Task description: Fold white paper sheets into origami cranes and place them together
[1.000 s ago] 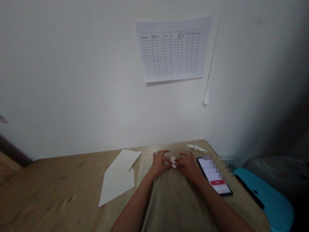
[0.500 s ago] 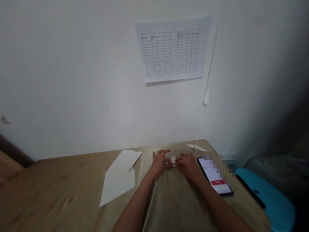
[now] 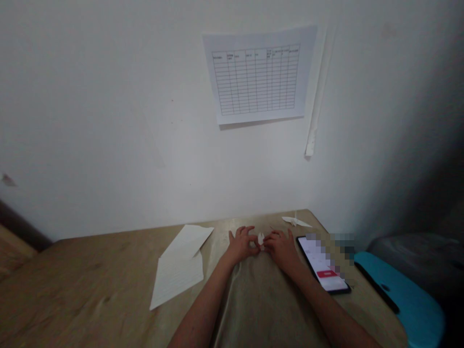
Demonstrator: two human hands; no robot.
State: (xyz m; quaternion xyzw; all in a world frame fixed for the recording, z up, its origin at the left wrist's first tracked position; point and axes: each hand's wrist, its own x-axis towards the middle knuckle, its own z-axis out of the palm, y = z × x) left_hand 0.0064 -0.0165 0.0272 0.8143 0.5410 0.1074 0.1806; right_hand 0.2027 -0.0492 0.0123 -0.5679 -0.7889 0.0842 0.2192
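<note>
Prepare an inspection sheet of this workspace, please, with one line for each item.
Surface: wooden table, with shiny beige fabric at the near edge.
Job's things: small folded white paper at the fingertips; folded paper crane farther back.
Clutter: lined paper at left; smartphone, screen lit, at right.
Hands: left hand and right hand both pinch the small folded white paper.
Cables: nothing seen.
Surroundings: white wall with printed grid sheet; blue plastic object at right.

Wooden table, lined paper, paper crane, smartphone
</note>
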